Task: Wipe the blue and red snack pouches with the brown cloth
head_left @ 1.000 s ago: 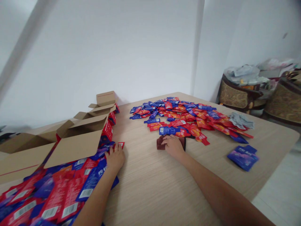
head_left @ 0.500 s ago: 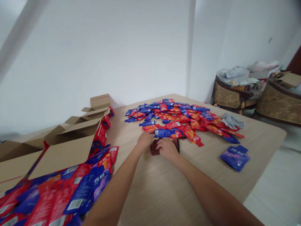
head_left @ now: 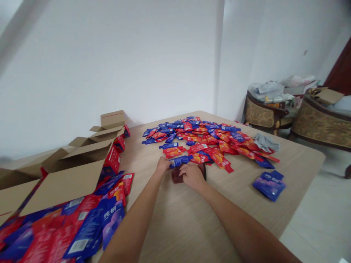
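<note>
- On the wooden table, right in front of me, both of my hands meet at the near edge of the sachet pile, a spread of small red and blue packs.
- My left hand has its fingertips on the end of a blue sachet; I cannot tell whether they pinch it or only touch it.
- My right hand lies palm down, fingers loose and unclenched, on a dark maroon pouch.
- That pouch lies flat on the table, just beside the blue sachet.
- Off to my right, a small stack of blue packets sits apart.
- At my left stand open cardboard boxes, with bigger red and blue bags spread before them.
</note>
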`<state>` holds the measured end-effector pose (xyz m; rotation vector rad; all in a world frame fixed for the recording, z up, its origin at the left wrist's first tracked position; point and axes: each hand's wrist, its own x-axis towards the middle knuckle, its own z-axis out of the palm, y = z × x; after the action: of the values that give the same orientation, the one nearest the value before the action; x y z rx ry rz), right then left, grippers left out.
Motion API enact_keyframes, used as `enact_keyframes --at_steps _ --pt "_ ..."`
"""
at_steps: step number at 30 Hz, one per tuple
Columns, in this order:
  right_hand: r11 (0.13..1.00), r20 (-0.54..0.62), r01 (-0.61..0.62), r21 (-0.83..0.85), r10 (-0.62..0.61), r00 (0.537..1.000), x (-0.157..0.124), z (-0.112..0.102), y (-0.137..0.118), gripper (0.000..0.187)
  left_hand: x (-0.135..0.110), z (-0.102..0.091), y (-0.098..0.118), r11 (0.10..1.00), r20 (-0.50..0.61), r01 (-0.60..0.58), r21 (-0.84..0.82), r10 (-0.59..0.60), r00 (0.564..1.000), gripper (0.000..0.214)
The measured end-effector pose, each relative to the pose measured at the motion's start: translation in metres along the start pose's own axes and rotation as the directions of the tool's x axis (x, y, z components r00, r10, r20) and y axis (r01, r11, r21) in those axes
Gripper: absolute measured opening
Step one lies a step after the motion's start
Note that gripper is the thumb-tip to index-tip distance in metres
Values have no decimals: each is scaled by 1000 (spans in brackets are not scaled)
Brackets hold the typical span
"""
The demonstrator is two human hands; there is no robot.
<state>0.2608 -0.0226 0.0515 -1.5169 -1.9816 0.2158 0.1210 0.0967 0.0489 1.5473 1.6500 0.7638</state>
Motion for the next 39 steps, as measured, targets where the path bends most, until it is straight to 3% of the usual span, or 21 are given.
enact_keyframes --at_steps 3,6,11,15,18,20,23,27,29,34,36,39 --pt "995 -168 -49 90 64 984 1 -6 -3 38 -25 -34 -28 998 -13 53 -44 -53 998 11" --pt "997 -249 -49 57 62 966 -3 -3 -24 40 -56 -48 -50 990 24 63 -125 -61 998 17" --pt "976 34 115 -185 -111 993 -22 28 -71 53 -90 -41 -63 961 44 -6 -278 19 999 22" --pt "929 141 43 -368 10 990 -19 31 -56 44 -93 -41 -61 940 74 11 -341 16 997 28" --pt "875 120 -105 -473 182 976 -9 13 -25 39 -94 -43 -61 924 89 44 -379 -11 996 29" --pt "855 82 -159 -494 228 970 -5 4 -18 39 -95 -42 -61 919 88 52 -390 -19 996 29" --pt "895 90 -81 -438 133 987 -5 8 -38 46 -95 -37 -63 919 84 54 -389 -23 996 30" --pt "917 197 88 -388 -11 980 -8 26 -69 41 -94 -34 -66 915 79 50 -401 -20 997 31" --pt "908 213 62 -415 31 976 -7 25 -61 36 -93 -34 -67 907 83 60 -417 -28 996 32" --pt "842 133 -181 -509 284 949 -5 -5 -12 34 -93 -38 -67 899 104 68 -432 -25 994 26" --pt "843 103 -200 -500 287 952 -8 -7 -19 36 -93 -37 -67 898 115 64 -436 -15 993 22" --pt "910 157 -28 -414 102 982 -17 9 -58 38 -92 -37 -68 898 127 57 -435 -1 992 20"
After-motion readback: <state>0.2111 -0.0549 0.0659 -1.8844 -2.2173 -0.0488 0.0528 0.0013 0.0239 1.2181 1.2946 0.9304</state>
